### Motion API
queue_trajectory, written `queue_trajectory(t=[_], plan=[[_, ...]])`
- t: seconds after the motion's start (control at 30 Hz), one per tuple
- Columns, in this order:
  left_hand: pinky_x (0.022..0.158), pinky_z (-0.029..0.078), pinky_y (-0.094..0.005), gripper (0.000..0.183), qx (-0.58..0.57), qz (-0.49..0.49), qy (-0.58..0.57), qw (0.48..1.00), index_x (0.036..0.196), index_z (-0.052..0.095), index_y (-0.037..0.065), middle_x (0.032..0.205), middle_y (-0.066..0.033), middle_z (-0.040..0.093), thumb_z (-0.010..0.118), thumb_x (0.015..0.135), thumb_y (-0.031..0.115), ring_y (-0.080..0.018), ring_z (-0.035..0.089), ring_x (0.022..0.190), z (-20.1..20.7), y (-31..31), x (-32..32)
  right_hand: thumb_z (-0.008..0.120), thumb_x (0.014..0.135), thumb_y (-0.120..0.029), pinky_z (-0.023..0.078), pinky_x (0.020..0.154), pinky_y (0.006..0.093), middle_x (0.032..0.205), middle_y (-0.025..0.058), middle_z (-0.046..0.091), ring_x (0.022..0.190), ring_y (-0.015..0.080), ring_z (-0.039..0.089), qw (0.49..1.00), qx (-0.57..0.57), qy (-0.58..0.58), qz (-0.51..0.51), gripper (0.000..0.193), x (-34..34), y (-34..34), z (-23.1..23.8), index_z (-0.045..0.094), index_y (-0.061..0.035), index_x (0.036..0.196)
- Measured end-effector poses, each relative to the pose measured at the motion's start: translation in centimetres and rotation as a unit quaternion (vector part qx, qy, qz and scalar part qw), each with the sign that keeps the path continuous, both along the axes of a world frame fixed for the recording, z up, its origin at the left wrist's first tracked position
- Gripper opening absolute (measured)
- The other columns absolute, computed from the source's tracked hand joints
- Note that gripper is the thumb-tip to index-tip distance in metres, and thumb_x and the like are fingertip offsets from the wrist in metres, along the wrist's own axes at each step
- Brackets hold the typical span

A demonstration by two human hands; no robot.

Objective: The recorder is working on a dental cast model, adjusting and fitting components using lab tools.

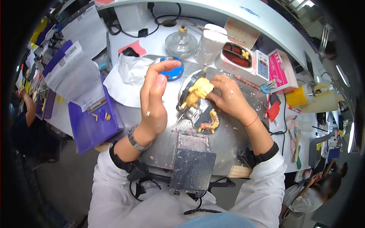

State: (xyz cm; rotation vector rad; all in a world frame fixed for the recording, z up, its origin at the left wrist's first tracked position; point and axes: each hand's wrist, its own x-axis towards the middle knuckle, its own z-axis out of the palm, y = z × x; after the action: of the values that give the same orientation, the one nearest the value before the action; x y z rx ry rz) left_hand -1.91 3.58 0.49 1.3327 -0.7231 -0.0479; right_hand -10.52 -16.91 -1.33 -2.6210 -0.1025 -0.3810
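Note:
A dental articulator (184, 114) stands swung open on the metal work plate (159, 146). Its raised upper part carries a yellow dental cast (199, 91). Lower down, a yellow, horseshoe-shaped dental arch with pinkish patches (211, 122) lies on the dark base. Bent around the raised part's right side, the fingers of my right hand (232, 98) grip it beside the yellow cast; their tips are partly hidden. My left hand (154, 110) is held up to the left, fingers stretched and nothing in them, with a pale crumb stuck to the skin.
A dark armrest block (193, 167) juts toward me. Behind stand a glass spirit burner (181, 42), a white wax heater (235, 64) and a pink box (283, 70). Left are crumpled white paper (129, 76) and a purple tray (93, 131). Hand tools (296, 146) lie right.

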Motion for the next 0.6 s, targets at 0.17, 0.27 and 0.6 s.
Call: queue_trajectory(t=[0.17, 0.27, 0.6], plan=[[0.095, 0.034, -0.0314, 0.042, -0.003, 0.001, -0.018, 1.0, 0.114, 0.053, -0.003, 0.117, -0.0133, 0.055, 0.035, 0.09, 0.026, -0.0194, 0.048, 0.11, 0.2, 0.8, 0.1, 0.067, 0.076, -0.009, 0.047, 0.065, 0.0331, 0.075, 0.0118, 0.062, 0.069, 0.0244, 0.06, 0.988, 0.067, -0.059, -0.124, 0.009, -1.0, -2.5, 4.2, 0.067, -0.0006, 0.079], [0.095, 0.034, -0.0314, 0.042, -0.007, 0.014, -0.021, 1.0, 0.114, 0.054, -0.003, 0.118, -0.0129, 0.054, 0.036, 0.09, 0.027, -0.0192, 0.048, 0.11, 0.2, 0.7, 0.1, 0.065, 0.078, -0.012, 0.047, 0.065, 0.0343, 0.074, 0.0123, 0.062, 0.071, 0.0246, 0.06, 0.973, -0.038, -0.115, -0.195, 0.013, -0.5, -6.7, 5.2, 0.067, 0.0012, 0.079], [0.094, 0.034, -0.0313, 0.04, -0.003, 0.022, -0.029, 0.999, 0.113, 0.055, -0.002, 0.116, -0.0126, 0.054, 0.038, 0.089, 0.025, -0.0195, 0.048, 0.109, 0.5, 0.7, 0.0, 0.064, 0.075, -0.012, 0.046, 0.073, 0.04, 0.077, 0.0144, 0.062, 0.079, 0.0319, 0.059, 0.958, -0.22, -0.003, -0.184, 0.014, 3.0, -11.1, 3.3, 0.068, 0.0008, 0.074]])
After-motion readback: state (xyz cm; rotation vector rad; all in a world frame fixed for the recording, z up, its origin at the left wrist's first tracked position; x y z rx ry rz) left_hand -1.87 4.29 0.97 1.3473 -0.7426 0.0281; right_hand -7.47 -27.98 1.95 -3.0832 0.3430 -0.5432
